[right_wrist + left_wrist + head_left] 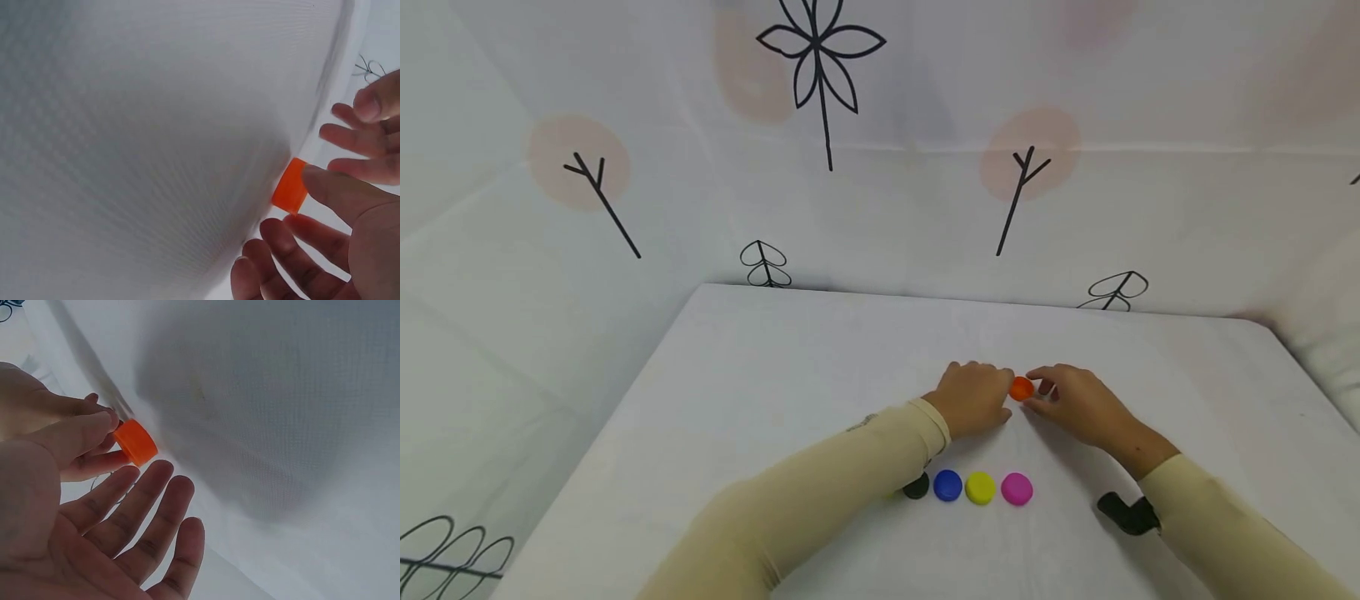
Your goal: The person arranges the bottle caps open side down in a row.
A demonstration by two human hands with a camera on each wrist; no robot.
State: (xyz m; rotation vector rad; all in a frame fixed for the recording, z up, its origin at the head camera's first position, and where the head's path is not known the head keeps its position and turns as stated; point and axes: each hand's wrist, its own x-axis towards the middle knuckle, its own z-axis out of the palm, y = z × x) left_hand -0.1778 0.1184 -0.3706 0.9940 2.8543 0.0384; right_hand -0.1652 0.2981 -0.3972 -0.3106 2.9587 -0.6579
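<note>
An orange bottle cap (1021,388) is between the two hands, close over the white table. The right hand (1078,406) comes from the right, its thumb and index fingertips at opposite edges of the cap in a pinch. Beside the cap on the left is the left hand (973,398), back up in the head view. Its fingers (164,509) are spread and relaxed in the left wrist view, with the fingertips just by the cap. In the right wrist view the right thumb overlaps part of the orange cap (290,186).
Nearer the person, a row of caps lies on the white table (820,342): black (916,486), blue (947,485), yellow (981,487) and pink (1017,489). The left sleeve (820,483) partly covers the row's left end. White patterned cloth (895,217) hangs behind the table.
</note>
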